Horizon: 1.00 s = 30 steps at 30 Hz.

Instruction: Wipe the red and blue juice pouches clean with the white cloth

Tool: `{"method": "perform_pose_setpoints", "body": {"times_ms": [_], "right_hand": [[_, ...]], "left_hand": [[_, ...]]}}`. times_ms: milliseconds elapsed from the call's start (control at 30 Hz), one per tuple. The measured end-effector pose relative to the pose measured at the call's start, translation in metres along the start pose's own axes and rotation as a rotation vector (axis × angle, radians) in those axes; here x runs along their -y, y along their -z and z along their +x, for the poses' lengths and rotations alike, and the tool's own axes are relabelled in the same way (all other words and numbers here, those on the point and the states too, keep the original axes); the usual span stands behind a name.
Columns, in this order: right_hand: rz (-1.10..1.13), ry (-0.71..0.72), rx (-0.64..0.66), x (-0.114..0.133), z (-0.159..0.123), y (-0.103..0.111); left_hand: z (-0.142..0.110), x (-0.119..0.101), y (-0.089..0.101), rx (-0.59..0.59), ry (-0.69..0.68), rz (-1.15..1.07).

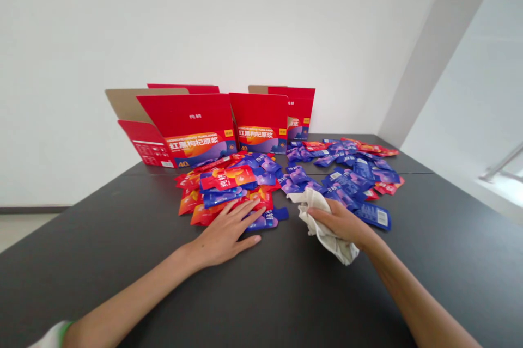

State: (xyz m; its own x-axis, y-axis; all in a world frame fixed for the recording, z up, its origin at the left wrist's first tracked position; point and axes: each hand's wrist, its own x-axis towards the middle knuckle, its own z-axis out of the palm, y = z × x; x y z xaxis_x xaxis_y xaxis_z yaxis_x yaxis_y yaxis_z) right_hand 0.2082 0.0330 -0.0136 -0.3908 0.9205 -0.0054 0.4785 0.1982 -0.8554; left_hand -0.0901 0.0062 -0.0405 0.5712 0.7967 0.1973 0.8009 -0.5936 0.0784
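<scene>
My left hand [226, 232] lies flat and open on the dark table [261, 293], fingertips resting on the near edge of a pile of red and blue sachets [229, 184]. One blue sachet [267, 219] lies just under its fingers. My right hand [341, 223] is closed around a crumpled off-white cloth [322, 228], which rests on the table beside a second heap of mostly blue sachets [347, 171].
Two open red cartons stand at the back of the table against the white wall: a larger one [183, 130] on the left and a smaller one [265, 122] beside it. A third red box [300, 114] stands behind them. A seam [408, 174] crosses the table.
</scene>
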Motion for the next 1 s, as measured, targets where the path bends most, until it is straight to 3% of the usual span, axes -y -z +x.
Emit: {"method": "perform_pose_setpoints", "body": {"times_ms": [167, 267, 400, 600, 767, 1000], "right_hand": [[0.000, 0.026, 0.014, -0.003, 0.000, -0.002], [0.011, 0.031, 0.019, -0.003, 0.000, -0.003], [0.046, 0.012, 0.022, -0.004, 0.001, -0.004], [0.068, -0.017, -0.015, -0.010, 0.004, -0.004], [0.159, 0.028, -0.069, -0.012, 0.006, -0.005], [0.126, 0.173, -0.253, 0.001, 0.004, -0.016]], "left_hand": [[0.003, 0.010, -0.006, -0.087, -0.057, 0.063], [0.009, 0.012, -0.007, -0.172, -0.044, -0.013], [0.018, 0.007, -0.006, -0.289, 0.060, -0.090], [0.035, -0.010, 0.008, -0.390, 0.320, -0.153], [0.040, -0.019, 0.014, -0.329, 0.351, -0.355], [0.027, -0.042, 0.002, -0.097, 0.317, -0.651]]}}
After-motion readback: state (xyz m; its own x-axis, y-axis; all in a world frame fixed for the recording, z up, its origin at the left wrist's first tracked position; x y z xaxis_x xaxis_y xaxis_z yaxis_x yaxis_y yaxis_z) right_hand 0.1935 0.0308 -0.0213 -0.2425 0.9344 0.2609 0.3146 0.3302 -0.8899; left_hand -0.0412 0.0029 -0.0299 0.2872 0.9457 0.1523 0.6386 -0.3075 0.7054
